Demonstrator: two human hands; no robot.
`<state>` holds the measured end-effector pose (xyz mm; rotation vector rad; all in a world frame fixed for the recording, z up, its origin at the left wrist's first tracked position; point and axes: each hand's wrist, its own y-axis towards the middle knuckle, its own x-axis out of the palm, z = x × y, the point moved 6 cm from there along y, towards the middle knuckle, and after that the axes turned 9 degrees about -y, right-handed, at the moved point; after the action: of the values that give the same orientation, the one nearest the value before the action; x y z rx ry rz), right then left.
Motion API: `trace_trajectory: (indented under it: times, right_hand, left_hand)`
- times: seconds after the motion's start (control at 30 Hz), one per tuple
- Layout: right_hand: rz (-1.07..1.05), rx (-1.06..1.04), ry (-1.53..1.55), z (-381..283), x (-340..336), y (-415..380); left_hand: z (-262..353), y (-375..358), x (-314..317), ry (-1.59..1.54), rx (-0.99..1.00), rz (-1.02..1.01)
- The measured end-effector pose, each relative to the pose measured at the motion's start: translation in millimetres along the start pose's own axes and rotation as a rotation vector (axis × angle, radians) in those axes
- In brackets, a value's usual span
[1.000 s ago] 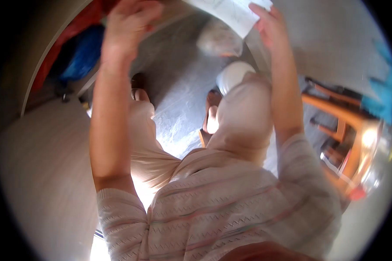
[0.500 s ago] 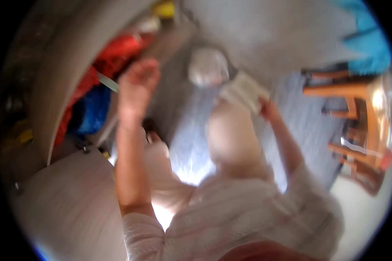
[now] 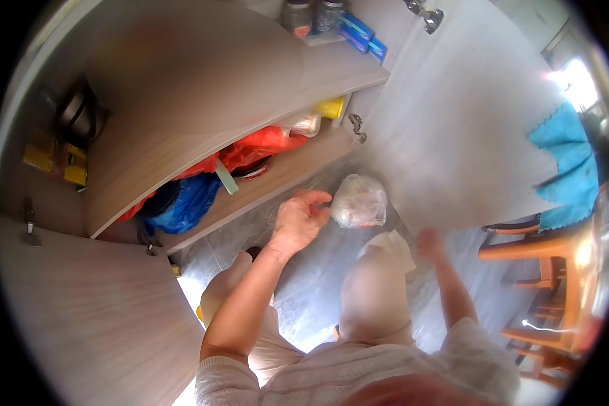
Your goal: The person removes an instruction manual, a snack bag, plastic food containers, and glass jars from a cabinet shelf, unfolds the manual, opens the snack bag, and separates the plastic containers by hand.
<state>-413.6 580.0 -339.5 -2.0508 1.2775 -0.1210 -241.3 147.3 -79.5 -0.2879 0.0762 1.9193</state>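
Observation:
My left hand reaches forward over the floor, fingers apart and loosely curved, with nothing in them. Just beyond its fingertips a clear plastic bag with pale contents sits on the grey floor. A pale, folded cloth-like piece lies over my raised knee. Beside its right edge is my right hand, smeared by motion so that its fingers do not show clearly.
An open cupboard holds red bags, a blue bag, jars and small boxes. Its doors stand open left and right. A teal cloth hangs above a wooden chair.
My left hand has moved right and lowered toward the plastic bag. The view has turned toward the cupboard. My right hand, earlier at the pale piece's edge, now shows just right of it.

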Motion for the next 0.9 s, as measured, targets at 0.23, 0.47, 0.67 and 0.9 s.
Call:
trace_trajectory:
  times: [0.23, 0.47, 0.67, 0.9]
  right_hand:
    - [-0.061, -0.368, 0.028, -371.3, 131.6, -20.7]
    - [-0.349, -0.684, 0.114, -596.4, 239.7, -18.8]
    - [-0.294, -0.666, 0.197, -680.6, 299.1, 0.4]
    - [-0.429, -0.787, 0.484, -715.7, 307.0, 29.2]
  left_hand:
    - [8.5, 7.8, -0.2, 0.038, -0.015, -0.037]
    - [2.7, 22.3, -7.9, 0.027, -0.032, -0.054]
    - [-16.0, 31.5, -12.8, 0.098, -0.037, -0.073]
    - [-15.1, 42.2, -31.1, 0.038, -0.031, -0.042]
